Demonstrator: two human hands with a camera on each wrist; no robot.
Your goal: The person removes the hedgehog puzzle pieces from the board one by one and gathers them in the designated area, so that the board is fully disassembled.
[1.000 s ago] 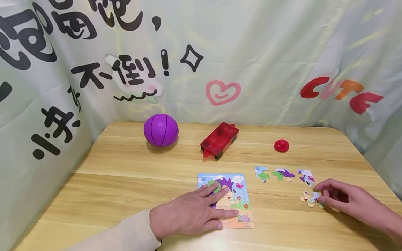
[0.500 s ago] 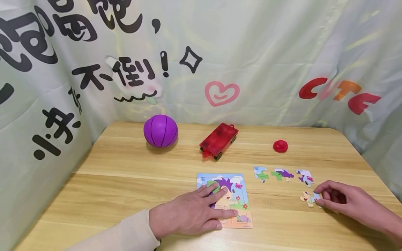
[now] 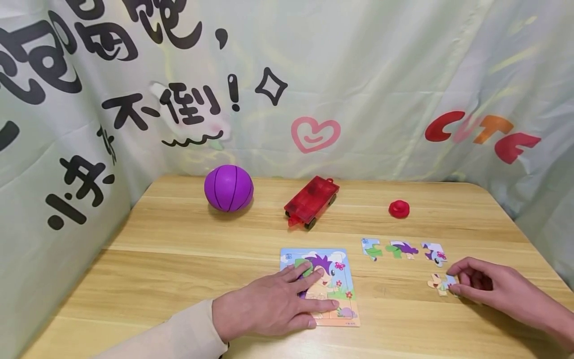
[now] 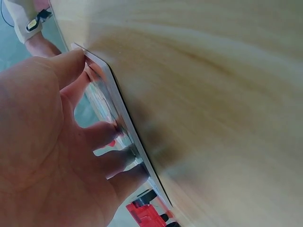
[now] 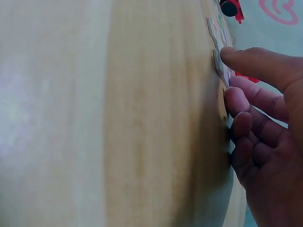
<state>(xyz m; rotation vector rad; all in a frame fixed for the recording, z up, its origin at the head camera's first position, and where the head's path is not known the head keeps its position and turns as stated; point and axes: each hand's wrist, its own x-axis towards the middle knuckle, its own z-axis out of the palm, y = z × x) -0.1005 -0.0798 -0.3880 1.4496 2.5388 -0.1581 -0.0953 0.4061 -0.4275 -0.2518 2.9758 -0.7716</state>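
My left hand (image 3: pixel 269 304) lies spread over a puzzle board (image 3: pixel 352 321) printed with a purple-haired cartoon figure. Its fingers hide part of the picture; in the left wrist view the fingertips press on the board (image 4: pixel 120 99). At the right of the table, my right hand (image 3: pixel 498 286) pinches a small blue-and-flowered puzzle piece (image 3: pixel 450 283) between thumb and forefinger, partly hidden by the thumb. This piece lies right beside a tan-coloured puzzle piece (image 3: pixel 435 281). Behind them, three more pieces form a spaced row: a left one (image 3: pixel 371 247), a middle one (image 3: pixel 402 249) and a right one (image 3: pixel 434 252).
A purple ball (image 3: pixel 228 188) sits at the back left of the wooden table (image 3: pixel 179 279). Near the back middle stands a red toy wagon (image 3: pixel 311 200), and a small red hat-shaped object (image 3: pixel 399 209) lies to its right. A printed curtain (image 3: pixel 381 99) hangs behind the table.
The head view has drifted very slightly. Both hands stay where they were, and the puzzle pieces show no clear movement.
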